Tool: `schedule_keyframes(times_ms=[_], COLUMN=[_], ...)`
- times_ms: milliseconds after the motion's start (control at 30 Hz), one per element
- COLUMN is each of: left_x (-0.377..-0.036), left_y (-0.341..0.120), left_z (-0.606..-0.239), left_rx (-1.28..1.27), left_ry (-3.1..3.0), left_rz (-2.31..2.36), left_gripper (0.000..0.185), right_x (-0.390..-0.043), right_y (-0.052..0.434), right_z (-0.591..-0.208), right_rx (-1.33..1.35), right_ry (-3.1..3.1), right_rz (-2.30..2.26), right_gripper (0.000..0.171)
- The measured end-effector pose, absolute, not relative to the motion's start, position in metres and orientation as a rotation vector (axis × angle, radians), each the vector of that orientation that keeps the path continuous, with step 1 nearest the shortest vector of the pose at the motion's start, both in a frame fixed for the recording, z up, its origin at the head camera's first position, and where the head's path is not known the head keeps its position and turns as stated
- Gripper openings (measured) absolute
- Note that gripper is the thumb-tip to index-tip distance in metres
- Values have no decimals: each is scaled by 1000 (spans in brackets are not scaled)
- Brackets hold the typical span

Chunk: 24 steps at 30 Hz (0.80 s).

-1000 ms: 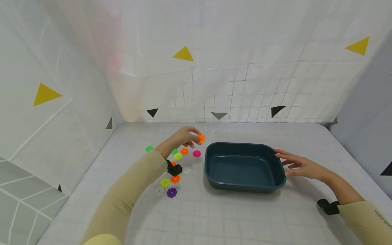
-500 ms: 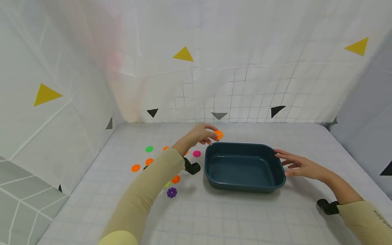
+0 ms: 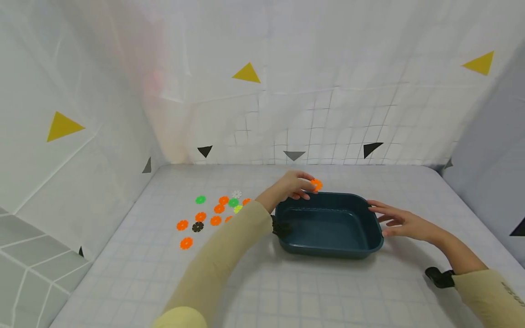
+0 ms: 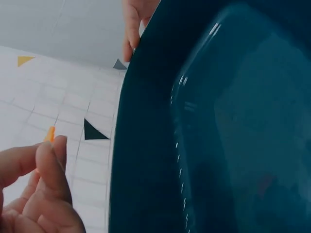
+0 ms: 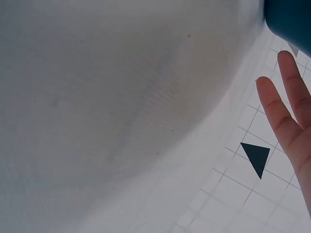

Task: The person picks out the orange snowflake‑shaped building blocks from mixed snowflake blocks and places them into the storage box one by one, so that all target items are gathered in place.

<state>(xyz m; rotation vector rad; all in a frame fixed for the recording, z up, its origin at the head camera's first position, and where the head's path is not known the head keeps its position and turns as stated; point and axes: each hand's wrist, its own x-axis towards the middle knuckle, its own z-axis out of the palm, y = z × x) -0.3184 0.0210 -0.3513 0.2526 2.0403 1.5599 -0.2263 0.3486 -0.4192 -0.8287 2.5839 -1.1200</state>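
My left hand (image 3: 292,184) is over the back left rim of a dark teal plastic tub (image 3: 328,253). Thumb and finger pinch an orange flower-shaped disc (image 3: 316,184) with notched edges. In the left wrist view, this disc (image 4: 50,134) appears edge-on between the fingertips, beside the tub wall (image 4: 141,145). My right hand (image 3: 404,223) is at the tub's right end, its loosely bent fingertips against or very close to the rim. The right wrist view catches two of its fingers (image 5: 277,107) extended near a corner of the tub (image 5: 291,22).
Several more flower discs lie left of the tub: orange ones (image 3: 186,243), a green one (image 3: 200,199), a black one (image 3: 198,227) and a white one (image 3: 236,194). My left sleeve (image 3: 221,255) covers part of that area. White walls enclose the table (image 3: 311,296) at the back and sides.
My left hand has carried the orange disc rightward, from beside the scattered discs to the tub's back rim. My right hand has stayed at the tub's right end.
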Motion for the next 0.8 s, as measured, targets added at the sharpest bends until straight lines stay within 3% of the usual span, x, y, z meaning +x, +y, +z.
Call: schedule_keyframes(times_ms=[800], left_x=[-314], left_y=[86], left_z=[-370], left_rx=[220], left_ry=[1964], left_rz=[1480], left_gripper=[32], right_x=[-225], right_y=[348], right_z=[-415], right_rx=[-819], right_ry=[2550], right_rz=[-1141], right_gripper=[63])
